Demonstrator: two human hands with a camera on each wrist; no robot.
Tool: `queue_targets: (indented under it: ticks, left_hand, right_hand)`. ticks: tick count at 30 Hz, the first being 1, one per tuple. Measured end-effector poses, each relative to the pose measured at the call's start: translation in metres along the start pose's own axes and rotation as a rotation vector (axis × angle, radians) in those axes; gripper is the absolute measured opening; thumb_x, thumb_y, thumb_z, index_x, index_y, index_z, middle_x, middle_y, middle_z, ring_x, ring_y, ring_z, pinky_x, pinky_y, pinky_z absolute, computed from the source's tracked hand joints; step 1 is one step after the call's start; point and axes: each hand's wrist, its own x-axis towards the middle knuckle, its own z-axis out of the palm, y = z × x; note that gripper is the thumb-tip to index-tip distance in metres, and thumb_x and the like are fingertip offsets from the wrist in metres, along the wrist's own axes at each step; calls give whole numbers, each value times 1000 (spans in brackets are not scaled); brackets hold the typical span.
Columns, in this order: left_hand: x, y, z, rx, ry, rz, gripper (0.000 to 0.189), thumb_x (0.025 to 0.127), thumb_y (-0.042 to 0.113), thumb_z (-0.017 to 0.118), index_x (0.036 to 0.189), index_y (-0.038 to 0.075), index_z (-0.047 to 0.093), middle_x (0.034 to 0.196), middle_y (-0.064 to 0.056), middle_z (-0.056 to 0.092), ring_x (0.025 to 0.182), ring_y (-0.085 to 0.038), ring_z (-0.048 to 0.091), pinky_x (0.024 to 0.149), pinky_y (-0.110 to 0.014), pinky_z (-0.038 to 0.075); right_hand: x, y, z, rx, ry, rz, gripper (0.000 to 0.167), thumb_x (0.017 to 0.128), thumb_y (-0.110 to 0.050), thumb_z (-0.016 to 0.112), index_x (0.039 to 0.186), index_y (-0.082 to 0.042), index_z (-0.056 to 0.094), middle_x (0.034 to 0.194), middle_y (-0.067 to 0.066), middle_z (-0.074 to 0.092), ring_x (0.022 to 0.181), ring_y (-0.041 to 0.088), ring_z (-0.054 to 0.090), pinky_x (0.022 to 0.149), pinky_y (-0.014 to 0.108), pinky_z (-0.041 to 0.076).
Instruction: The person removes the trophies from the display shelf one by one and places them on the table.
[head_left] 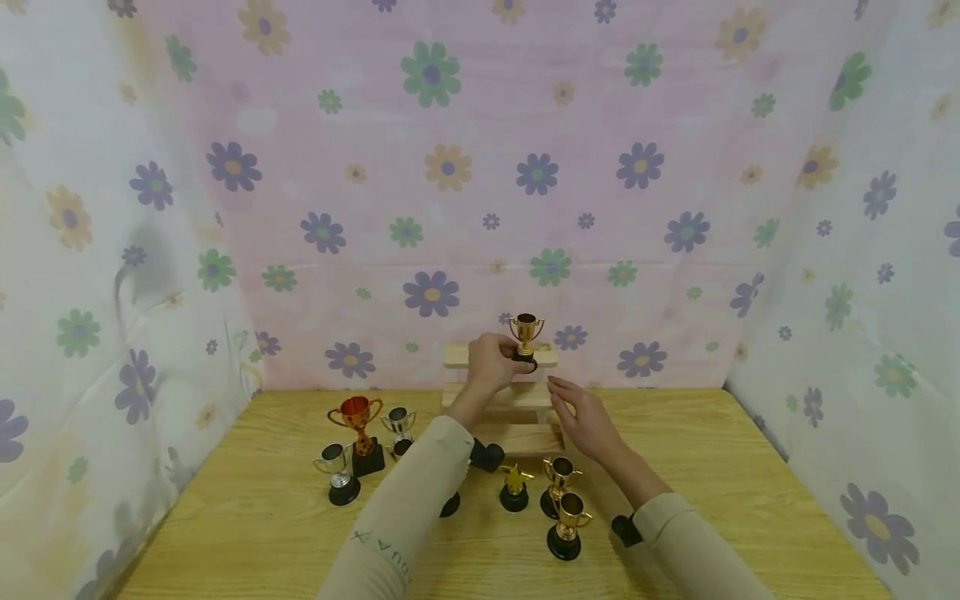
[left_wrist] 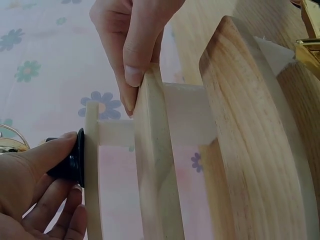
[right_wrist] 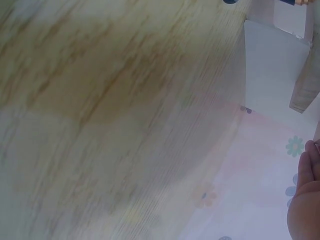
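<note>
My left hand (head_left: pixel 493 364) grips the black base of a small gold trophy cup (head_left: pixel 527 327), upright at the top tier of a wooden three-step stand (head_left: pixel 532 437). In the left wrist view, the left thumb and fingers hold the black base (left_wrist: pixel 67 162), its rim right against the top board (left_wrist: pixel 92 165). My right hand (head_left: pixel 587 422) is at the right end of the middle tier, its fairly straight fingers and thumb touching the end of that board (left_wrist: pixel 152 150). The right wrist view catches only part of the right hand (right_wrist: pixel 306 200), at its right edge.
Left of the stand are an orange-bronze trophy (head_left: pixel 360 421) and silver trophies (head_left: pixel 337 471), some partly hidden by the left sleeve. In front stand a gold star trophy (head_left: pixel 515 486) and two gold cups (head_left: pixel 568 517). Floral cloth (head_left: pixel 480 167) hangs behind the wooden table (head_left: pixel 675 475).
</note>
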Motion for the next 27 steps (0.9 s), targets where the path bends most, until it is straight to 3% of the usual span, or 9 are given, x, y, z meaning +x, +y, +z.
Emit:
queue_targets:
  ticks: [11, 27]
  left_hand:
    - [-9, -5, -6, 6, -2, -44, 39, 78, 16, 91, 114, 6, 78, 99, -8, 73, 94, -26, 66, 81, -41, 58]
    - [-27, -5, -19, 3, -33, -7, 34, 77, 12, 92, 107, 2, 78, 91, -9, 75, 87, -26, 68, 73, -38, 58]
  right_hand:
    - [0, -1, 1, -5, -6, -13, 38, 108, -13, 52, 138, 9, 58, 146, 25, 54, 133, 43, 53, 106, 58, 44]
    - [-1, 1, 3, -22, 19, -24, 37, 108, -14, 51, 138, 8, 59, 146, 25, 54, 134, 43, 52, 107, 59, 42]
